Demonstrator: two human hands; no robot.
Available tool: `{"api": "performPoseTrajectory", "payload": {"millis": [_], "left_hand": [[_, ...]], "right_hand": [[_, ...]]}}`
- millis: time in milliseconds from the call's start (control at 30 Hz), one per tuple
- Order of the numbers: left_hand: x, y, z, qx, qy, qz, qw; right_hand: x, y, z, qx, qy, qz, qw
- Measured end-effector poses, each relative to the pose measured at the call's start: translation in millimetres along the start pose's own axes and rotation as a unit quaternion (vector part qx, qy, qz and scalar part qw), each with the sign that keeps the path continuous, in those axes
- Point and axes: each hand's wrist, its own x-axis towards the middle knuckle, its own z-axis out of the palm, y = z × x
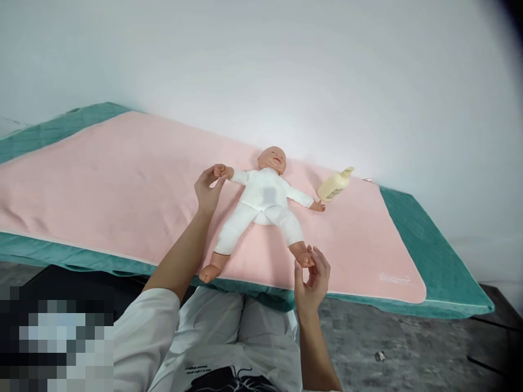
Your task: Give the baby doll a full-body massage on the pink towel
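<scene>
A baby doll (265, 188) with a white cloth body lies on its back, its head toward the wall and its legs spread toward me. The fingers of my left hand (209, 190) are closed around the doll's small hand on the left side. With thumb and fingers, my right hand (312, 283) grips the toes of the doll's foot on the right. The doll's other foot lies near the front edge, untouched. A pale yellow pump bottle (333, 186) lies tilted beside the doll's other hand.
Beneath the doll is a pink mat (359, 250) spread over a green quilted cover (433, 245). A white wall (261, 65) rises behind. A small object (379, 356) lies on the grey floor (359, 332) at lower right. The lower left corner is pixelated.
</scene>
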Motion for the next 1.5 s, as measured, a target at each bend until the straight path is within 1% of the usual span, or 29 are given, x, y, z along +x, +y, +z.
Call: {"api": "performPoseTrajectory", "payload": {"millis": [100,167,200,267,400,533,633,867,967,1133,1300,1433,1500], "left_hand": [[10,-15,-3.1,-0.041,0.084,-0.068,0.993],[13,-21,-6.1,-0.062,0.119,-0.128,0.983],[14,-22,-7.5,-0.072,0.128,-0.155,0.977],[14,-23,-10.1,-0.092,0.134,-0.185,0.969],[14,-23,-13.9,-0.098,0.131,-0.215,0.963],[19,-26,-16.6,-0.087,0.109,-0.25,0.958],[22,-30,-17.6,-0.077,0.094,-0.262,0.958],[21,-31,-17.9,-0.039,0.082,-0.245,0.965],[19,-31,-18.8,-0.014,0.074,-0.221,0.972],[16,-27,-17.5,0.031,0.085,-0.139,0.986],[11,-12,-10.7,0.058,0.09,-0.061,0.992],[1,4,-5.6,0.076,0.066,-0.013,0.995],[-5,11,-3.0,0.082,0.036,0.022,0.996]], "right_hand": [[-19,7,-5,-0.045,-0.037,-0.004,0.998],[-30,12,-6,-0.074,-0.053,-0.019,0.996],[-35,15,-5,-0.086,-0.058,-0.027,0.994],[-45,20,-2,-0.102,-0.065,-0.039,0.992],[-60,28,7,-0.113,-0.072,-0.038,0.99],[-66,30,13,-0.114,-0.079,-0.023,0.99],[-66,30,15,-0.112,-0.08,-0.014,0.99],[-65,30,11,-0.1,-0.079,0.007,0.992],[-63,28,8,-0.093,-0.066,0.011,0.993],[-58,26,5,-0.067,-0.023,0.03,0.997],[-42,18,7,0.006,0.023,0.015,1.0],[-21,9,12,0.046,0.065,-0.017,0.997],[-10,6,16,0.051,0.071,-0.035,0.996]]}}
